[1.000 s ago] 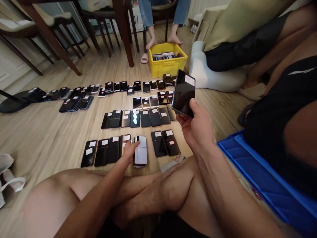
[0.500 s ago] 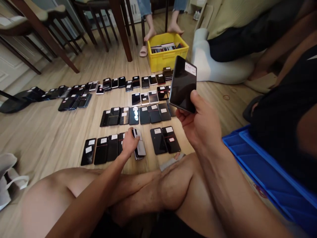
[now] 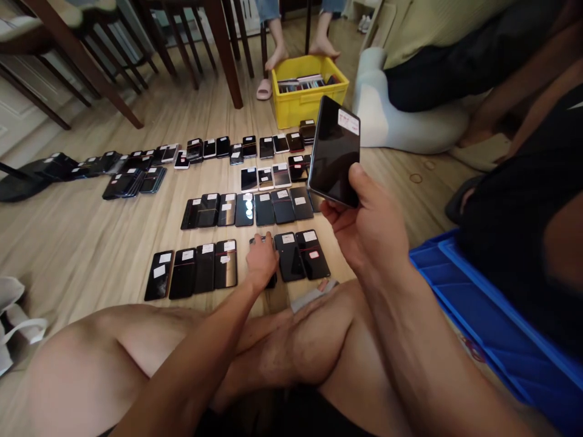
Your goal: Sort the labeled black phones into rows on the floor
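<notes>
My right hand [image 3: 371, 224] holds up a dark smartphone [image 3: 334, 152], tilted, with a white label in its upper corner. The thumb presses its lower face and the fingers wrap behind it. Low over the floor, my left hand [image 3: 263, 261] grips a dark phone [image 3: 272, 282] in the nearest row and covers most of it. Whether more phones lie under that one I cannot tell. Just right of this hand lie two black labelled phones [image 3: 290, 258]. To its left, past a short gap, lies a phone with a shiny face [image 3: 226, 264], beside several other black ones [image 3: 182, 273].
Further rows of labelled phones [image 3: 264, 209] spread across the wooden floor. Behind them stands a yellow crate [image 3: 310, 109] packed with items, a person's bare feet at its rim. A blue folded bin [image 3: 483, 309] lies at right beside another person. Chair and table legs [image 3: 223, 54] stand behind.
My left hand has moved right, up against the two black phones. The pale face of the stack it held no longer shows; a dark edge does. My right hand stays almost still.
</notes>
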A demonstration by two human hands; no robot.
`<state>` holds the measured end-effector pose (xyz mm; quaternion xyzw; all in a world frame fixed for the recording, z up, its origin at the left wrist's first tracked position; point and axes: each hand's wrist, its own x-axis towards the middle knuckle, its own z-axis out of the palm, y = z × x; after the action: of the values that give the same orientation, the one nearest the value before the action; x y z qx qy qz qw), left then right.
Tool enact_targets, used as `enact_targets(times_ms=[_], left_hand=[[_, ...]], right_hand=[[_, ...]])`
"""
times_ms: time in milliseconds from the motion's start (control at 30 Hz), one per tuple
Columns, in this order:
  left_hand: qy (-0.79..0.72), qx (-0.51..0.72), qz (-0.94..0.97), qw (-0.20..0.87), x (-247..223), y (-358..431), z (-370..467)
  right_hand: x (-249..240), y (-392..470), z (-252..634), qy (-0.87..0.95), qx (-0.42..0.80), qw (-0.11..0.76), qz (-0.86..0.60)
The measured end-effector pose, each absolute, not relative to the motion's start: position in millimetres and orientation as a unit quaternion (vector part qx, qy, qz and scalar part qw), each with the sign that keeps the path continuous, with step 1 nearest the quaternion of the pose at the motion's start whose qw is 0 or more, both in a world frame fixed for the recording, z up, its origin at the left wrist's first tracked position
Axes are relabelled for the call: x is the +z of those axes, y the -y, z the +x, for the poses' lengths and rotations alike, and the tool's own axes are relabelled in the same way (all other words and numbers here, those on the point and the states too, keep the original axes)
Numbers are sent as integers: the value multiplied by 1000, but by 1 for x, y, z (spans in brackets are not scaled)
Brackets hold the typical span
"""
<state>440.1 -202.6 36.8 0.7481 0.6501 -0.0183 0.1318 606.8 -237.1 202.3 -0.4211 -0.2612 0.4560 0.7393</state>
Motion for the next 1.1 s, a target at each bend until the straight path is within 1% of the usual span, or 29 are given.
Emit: enact_targets(times_ms=[233,500,733,967,1100], left_hand=[[-636,-36,760,129,35,201,438],[-627,-6,767,140,32,195,423],[-640,-7,749,171,28,187,413],[-639,-3,747,181,28,187,411],[-625,-12,762,168,34,191,410]], right_hand=[[201,238,605,262,463,738,-415],[199,238,602,280,478,707,-439],[202,237,605,285,469,711,-439],[199,237,612,290,453,717,-443],[201,237,610,275,459,728,-428]])
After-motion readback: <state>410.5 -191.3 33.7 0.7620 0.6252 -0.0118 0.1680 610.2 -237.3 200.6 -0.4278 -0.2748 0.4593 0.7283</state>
